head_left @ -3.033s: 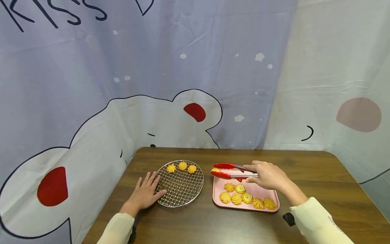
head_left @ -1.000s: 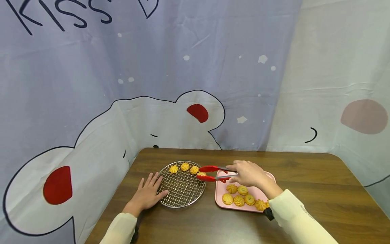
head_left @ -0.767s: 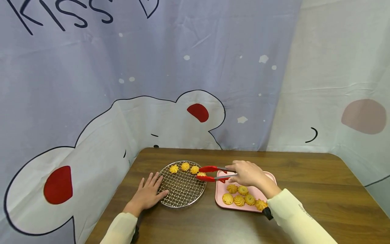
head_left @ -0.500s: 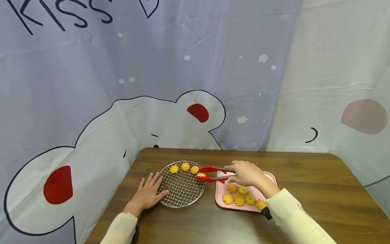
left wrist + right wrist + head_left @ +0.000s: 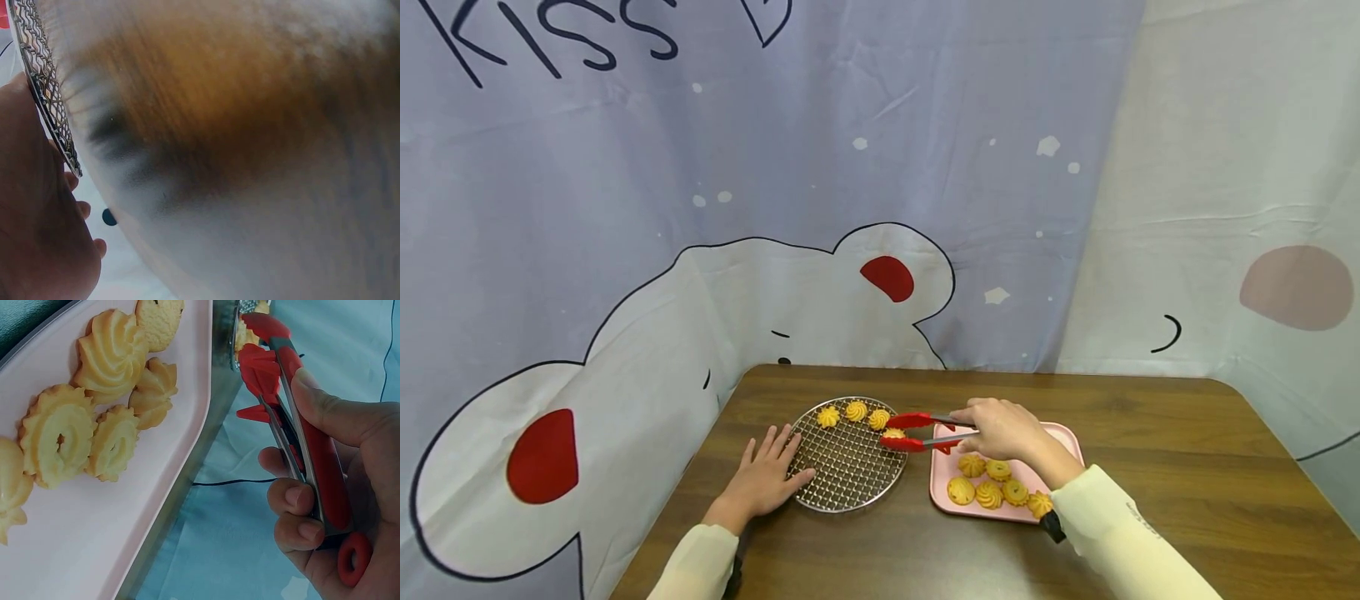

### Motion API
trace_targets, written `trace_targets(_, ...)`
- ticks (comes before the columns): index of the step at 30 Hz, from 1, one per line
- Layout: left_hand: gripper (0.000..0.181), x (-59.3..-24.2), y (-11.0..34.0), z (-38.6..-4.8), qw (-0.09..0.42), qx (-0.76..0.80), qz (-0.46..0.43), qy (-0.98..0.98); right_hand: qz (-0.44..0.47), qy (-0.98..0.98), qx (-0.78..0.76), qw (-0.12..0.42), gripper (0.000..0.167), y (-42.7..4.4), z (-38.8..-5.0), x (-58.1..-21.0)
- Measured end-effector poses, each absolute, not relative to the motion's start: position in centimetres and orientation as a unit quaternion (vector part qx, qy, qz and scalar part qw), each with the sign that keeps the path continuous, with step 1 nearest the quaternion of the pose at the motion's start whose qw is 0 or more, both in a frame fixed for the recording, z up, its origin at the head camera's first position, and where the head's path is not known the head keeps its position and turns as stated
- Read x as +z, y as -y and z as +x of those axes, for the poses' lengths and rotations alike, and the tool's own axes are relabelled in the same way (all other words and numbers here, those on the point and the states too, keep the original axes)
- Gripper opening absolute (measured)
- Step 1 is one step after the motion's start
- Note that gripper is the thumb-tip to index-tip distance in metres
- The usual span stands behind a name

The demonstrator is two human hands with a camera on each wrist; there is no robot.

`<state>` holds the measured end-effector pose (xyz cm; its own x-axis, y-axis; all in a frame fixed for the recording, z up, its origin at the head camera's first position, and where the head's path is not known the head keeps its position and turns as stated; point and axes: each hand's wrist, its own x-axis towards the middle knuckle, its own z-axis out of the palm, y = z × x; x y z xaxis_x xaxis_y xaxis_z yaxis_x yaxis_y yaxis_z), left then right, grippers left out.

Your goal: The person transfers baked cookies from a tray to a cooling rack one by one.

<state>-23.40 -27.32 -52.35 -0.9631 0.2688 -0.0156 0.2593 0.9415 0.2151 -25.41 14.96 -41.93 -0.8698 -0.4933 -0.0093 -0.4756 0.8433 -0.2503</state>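
Observation:
My right hand grips red-tipped metal tongs, thumb on one arm and curled fingers on the other. Their tips reach over the right rim of a round wire rack. Between the tips is a piped cookie, partly hidden; whether they still pinch it I cannot tell. Along the rack's far side sit three more swirled cookies. My left hand lies with fingers spread at the rack's left rim, thumb toward its near edge. In the right wrist view the tongs sit in my hand.
A pink tray stands right of the rack, partly under my right arm. Several cookies lie in its near half. Both rest on a brown wooden table. A printed curtain hangs behind the table's far edge.
Over three seconds my right hand has carried a cookie in the tongs leftward from the tray to the rack's right side. Lately the tongs shifted slightly nearer me. My left hand stays put.

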Motion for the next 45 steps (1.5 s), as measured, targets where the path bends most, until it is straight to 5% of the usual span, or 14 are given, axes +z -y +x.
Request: trace_targets(45,0.082,-53.0,27.4,-23.7,0.010,0.111,0.139,-0.984,-0.233,-0.962,-0.141,0.037,0.054,-21.6,-23.1,-40.3)
